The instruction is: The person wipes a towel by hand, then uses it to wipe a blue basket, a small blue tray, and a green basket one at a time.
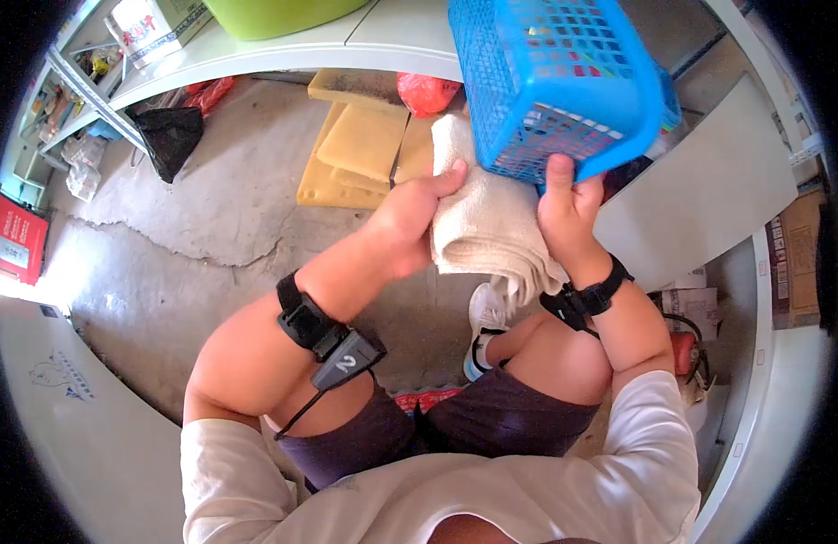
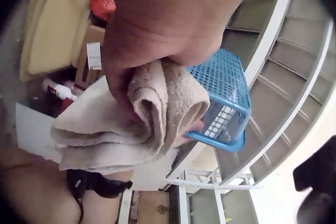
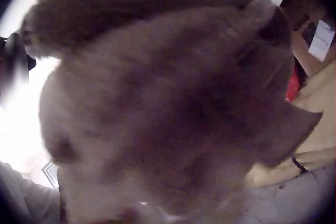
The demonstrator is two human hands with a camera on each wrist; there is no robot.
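A folded cream towel (image 1: 487,218) hangs between the two hands, its layered, fringed ends facing the person. On its left side, the left hand (image 1: 414,218) grips the fold with the thumb on top. The right hand (image 1: 571,218) holds the towel's right side, thumb pointing up. That thumb overlaps the lower rim of a tilted blue plastic basket (image 1: 564,100) in the head view. Towel layers (image 2: 121,124) droop below the left hand in the left wrist view. Close-up towel cloth (image 3: 157,103) fills most of the right wrist view and hides the right fingers.
A white shelf (image 1: 401,45) bears a green tub (image 1: 283,14) and a carton (image 1: 156,32). Below it lie yellow foam pads (image 1: 360,145), a red bag (image 1: 428,93) and a black bag (image 1: 169,140). A white panel (image 1: 700,190) leans at right, near a fire extinguisher (image 1: 683,352).
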